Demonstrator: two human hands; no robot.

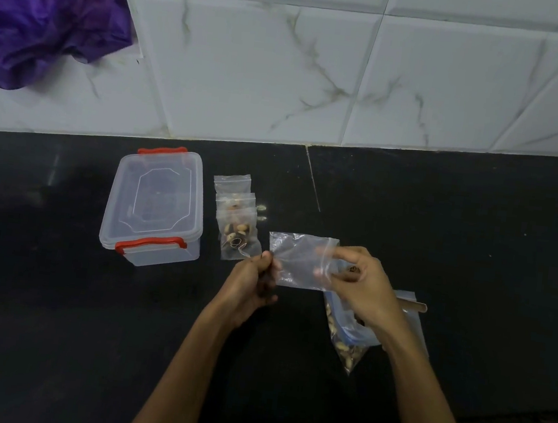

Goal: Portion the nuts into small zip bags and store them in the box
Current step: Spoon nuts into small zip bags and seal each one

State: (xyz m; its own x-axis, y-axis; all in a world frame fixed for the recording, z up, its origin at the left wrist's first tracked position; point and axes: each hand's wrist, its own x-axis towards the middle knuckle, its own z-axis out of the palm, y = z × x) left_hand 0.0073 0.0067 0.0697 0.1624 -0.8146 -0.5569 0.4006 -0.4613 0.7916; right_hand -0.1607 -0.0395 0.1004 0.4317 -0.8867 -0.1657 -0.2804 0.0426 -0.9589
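An empty small clear zip bag [294, 261] hangs above the black counter between my hands. My left hand [257, 278] pinches its left edge. My right hand [356, 281] pinches its right edge, fingers partly behind the plastic. Under my right wrist lies a large bag of nuts [349, 336] with a blue zip strip. Three small filled zip bags [237, 220] lie overlapping in a row beside the box. The clear plastic box [156, 205] with red latches stands to the left, lid on.
Two loose nuts [262, 212] lie right of the small bags. A brown stick-like object [415, 306] pokes out behind my right wrist. A white marble-tiled wall [319, 77] backs the counter, and purple cloth [42, 21] hangs at the upper left.
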